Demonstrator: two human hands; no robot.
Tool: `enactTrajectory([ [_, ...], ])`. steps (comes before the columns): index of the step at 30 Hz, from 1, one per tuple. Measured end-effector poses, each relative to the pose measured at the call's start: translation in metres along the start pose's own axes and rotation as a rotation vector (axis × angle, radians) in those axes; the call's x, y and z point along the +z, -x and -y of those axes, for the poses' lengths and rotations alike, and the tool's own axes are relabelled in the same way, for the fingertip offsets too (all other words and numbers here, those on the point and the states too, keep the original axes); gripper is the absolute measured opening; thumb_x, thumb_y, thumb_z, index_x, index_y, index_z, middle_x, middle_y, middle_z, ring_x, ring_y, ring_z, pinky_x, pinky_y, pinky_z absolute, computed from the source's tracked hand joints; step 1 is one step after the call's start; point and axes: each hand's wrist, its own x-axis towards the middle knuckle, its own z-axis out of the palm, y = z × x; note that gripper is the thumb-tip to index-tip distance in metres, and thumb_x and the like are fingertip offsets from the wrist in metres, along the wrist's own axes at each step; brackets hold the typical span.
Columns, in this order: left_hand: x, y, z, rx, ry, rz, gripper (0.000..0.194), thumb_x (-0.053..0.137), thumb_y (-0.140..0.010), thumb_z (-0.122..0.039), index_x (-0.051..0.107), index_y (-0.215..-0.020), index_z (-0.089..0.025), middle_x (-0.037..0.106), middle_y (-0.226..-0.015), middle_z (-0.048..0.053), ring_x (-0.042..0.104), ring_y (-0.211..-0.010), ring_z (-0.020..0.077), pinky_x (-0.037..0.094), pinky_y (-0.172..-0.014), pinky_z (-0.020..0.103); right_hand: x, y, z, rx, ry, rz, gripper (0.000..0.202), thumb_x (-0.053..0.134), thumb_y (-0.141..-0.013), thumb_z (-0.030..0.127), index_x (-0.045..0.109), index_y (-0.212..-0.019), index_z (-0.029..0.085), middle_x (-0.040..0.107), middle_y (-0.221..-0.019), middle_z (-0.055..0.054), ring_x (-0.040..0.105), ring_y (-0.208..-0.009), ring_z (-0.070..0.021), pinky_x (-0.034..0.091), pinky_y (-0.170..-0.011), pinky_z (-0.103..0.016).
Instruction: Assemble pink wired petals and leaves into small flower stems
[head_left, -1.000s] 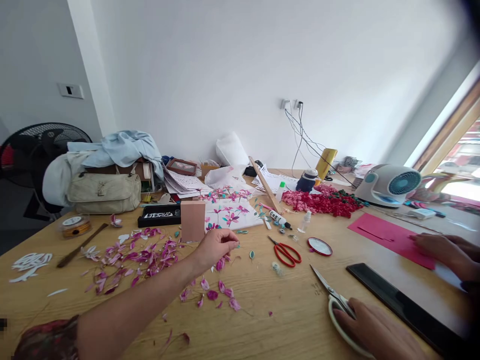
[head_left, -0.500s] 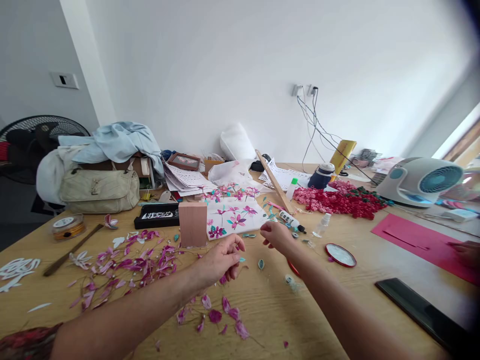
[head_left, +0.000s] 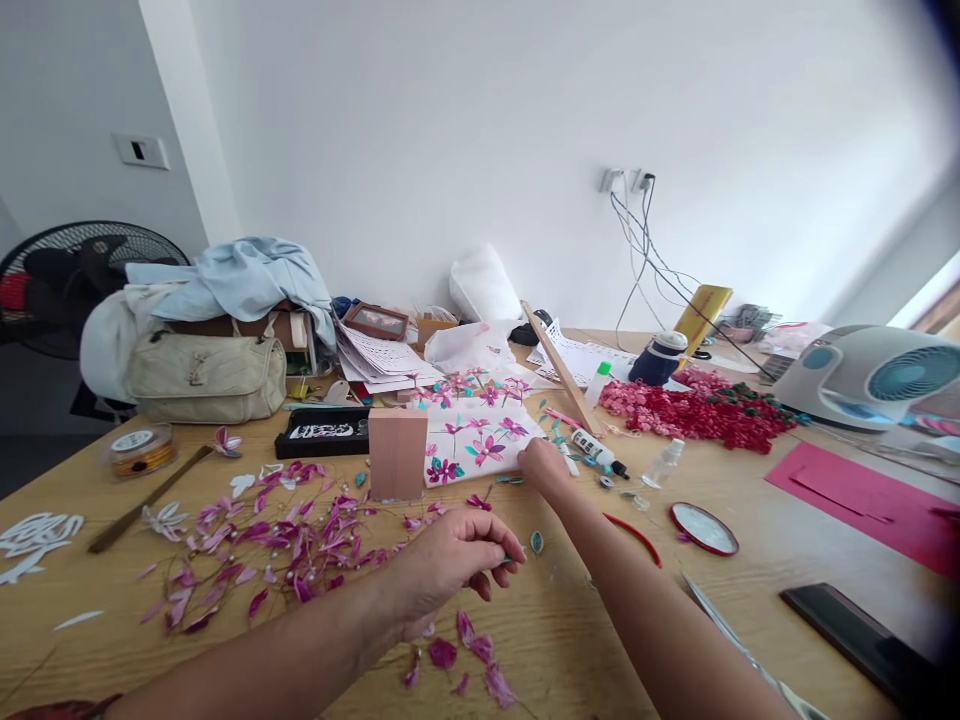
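My left hand (head_left: 469, 555) is over the middle of the table, thumb and fingers pinched on a small teal leaf (head_left: 512, 559), of which only a sliver shows. Another teal leaf (head_left: 536, 542) lies on the wood just right of it. Farther forward, my right hand (head_left: 544, 467) is at the right edge of a white block (head_left: 450, 415) bearing pink and teal flowers; its fingers are mostly hidden behind the hand. A glue bottle (head_left: 596, 450) lies to its right. Loose magenta petals on thin stems (head_left: 315, 530) spread left of my left hand.
A wooden block (head_left: 397, 455) stands left of the flowers. A slanted wooden strip (head_left: 562, 370), spray bottle (head_left: 664, 465), red-rimmed round dish (head_left: 703, 527), scissors (head_left: 739, 640) and black phone (head_left: 855, 635) are to the right. Red and pink flower strands (head_left: 697, 405) lie behind, near a small fan (head_left: 870, 375).
My left hand has moved right and nearer to me and now pinches a teal leaf. My right hand has reached forward to the flowered block. The view has shifted slightly left, uncovering the scissors.
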Motion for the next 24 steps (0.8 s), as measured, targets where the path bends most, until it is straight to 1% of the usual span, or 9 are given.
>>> enactTrajectory([
  [3, -0.004, 0.004, 0.0, 0.023, 0.001, -0.031, 0.016, 0.053, -0.059, -0.02, 0.059, -0.071, -0.012, 0.054, -0.068, 0.002, 0.049, -0.062, 0.0091, 0.033, -0.052, 0.02, -0.01, 0.012, -0.002, 0.043, 0.013, 0.009, 0.021, 0.047, -0.088, 0.028, 0.058, -0.094, 0.011, 0.06, -0.094, -0.008, 0.058, -0.081, -0.0158, 0.046, -0.069, -0.03],
  [5, -0.008, 0.007, 0.001, 0.046, 0.012, -0.046, 0.016, 0.055, -0.06, -0.022, 0.059, -0.072, -0.012, 0.054, -0.067, 0.001, 0.048, -0.06, 0.0088, 0.034, -0.053, 0.021, -0.022, 0.03, -0.012, 0.035, 0.017, 0.004, 0.018, 0.044, -0.087, 0.019, 0.059, -0.086, 0.01, 0.061, -0.09, -0.011, 0.058, -0.079, -0.0176, 0.042, -0.063, -0.027],
  [7, -0.013, 0.009, 0.003, 0.058, 0.026, -0.049, 0.018, 0.057, -0.061, -0.023, 0.059, -0.073, -0.011, 0.054, -0.065, 0.001, 0.046, -0.056, 0.0076, 0.034, -0.053, 0.021, -0.037, 0.059, -0.029, 0.019, 0.023, -0.01, 0.02, 0.04, -0.084, 0.014, 0.059, -0.076, 0.01, 0.062, -0.083, -0.014, 0.059, -0.077, -0.0203, 0.037, -0.057, -0.025],
  [10, -0.019, 0.01, 0.006, 0.069, 0.048, -0.02, 0.024, 0.059, -0.066, -0.032, 0.06, -0.077, -0.01, 0.056, -0.068, 0.003, 0.046, -0.055, 0.007, 0.033, -0.054, 0.021, -0.059, 0.117, -0.057, -0.001, 0.032, -0.039, 0.022, 0.038, -0.084, 0.02, 0.055, -0.072, 0.014, 0.062, -0.073, -0.01, 0.058, -0.07, -0.0209, 0.032, -0.054, -0.026],
  [12, -0.017, 0.01, 0.004, 0.079, 0.053, 0.007, 0.03, 0.058, -0.07, -0.04, 0.059, -0.077, -0.01, 0.056, -0.069, 0.004, 0.046, -0.056, 0.0073, 0.033, -0.053, 0.021, -0.068, 0.155, -0.068, -0.156, -0.02, -0.132, 0.022, 0.034, -0.087, 0.027, 0.052, -0.078, 0.017, 0.062, -0.071, -0.006, 0.057, -0.066, -0.018, 0.033, -0.055, -0.025],
  [15, -0.007, 0.011, -0.005, 0.112, -0.033, 0.046, 0.039, 0.053, -0.073, -0.049, 0.059, -0.073, -0.011, 0.055, -0.069, 0.004, 0.047, -0.057, 0.0083, 0.034, -0.05, 0.02, -0.072, 0.197, -0.067, -0.406, 0.033, -0.204, 0.022, 0.033, -0.088, 0.031, 0.049, -0.078, 0.02, 0.059, -0.06, -0.002, 0.054, -0.053, -0.0161, 0.028, -0.048, -0.024],
  [17, 0.002, 0.012, -0.011, 0.164, -0.217, 0.084, 0.042, 0.051, -0.073, -0.052, 0.06, -0.071, -0.011, 0.056, -0.069, 0.005, 0.048, -0.058, 0.0093, 0.034, -0.049, 0.02, -0.072, 0.211, -0.059, -0.53, 0.111, -0.228, 0.021, 0.034, -0.088, 0.029, 0.049, -0.077, 0.02, 0.056, -0.056, -0.001, 0.053, -0.049, -0.0157, 0.023, -0.046, -0.024],
  [20, 0.014, 0.016, -0.015, 0.193, -0.48, 0.149, 0.032, 0.058, -0.068, -0.044, 0.061, -0.065, -0.012, 0.053, -0.061, 0.001, 0.047, -0.055, 0.009, 0.036, -0.049, 0.019, -0.073, 0.217, -0.045, -0.696, 0.172, -0.275, 0.021, 0.034, -0.089, 0.026, 0.048, -0.075, 0.019, 0.055, -0.055, -0.001, 0.053, -0.047, -0.0149, 0.02, -0.046, -0.024],
  [24, 0.018, 0.027, -0.012, 0.139, -0.382, 0.187, 0.022, 0.061, -0.065, -0.033, 0.057, -0.059, -0.013, 0.048, -0.053, -0.002, 0.042, -0.05, 0.0072, 0.033, -0.047, 0.019, -0.075, 0.217, -0.035, -0.792, 0.261, -0.289, 0.02, 0.034, -0.089, 0.019, 0.048, -0.075, 0.018, 0.055, -0.054, 0.0, 0.052, -0.045, -0.0139, 0.017, -0.045, -0.025],
])
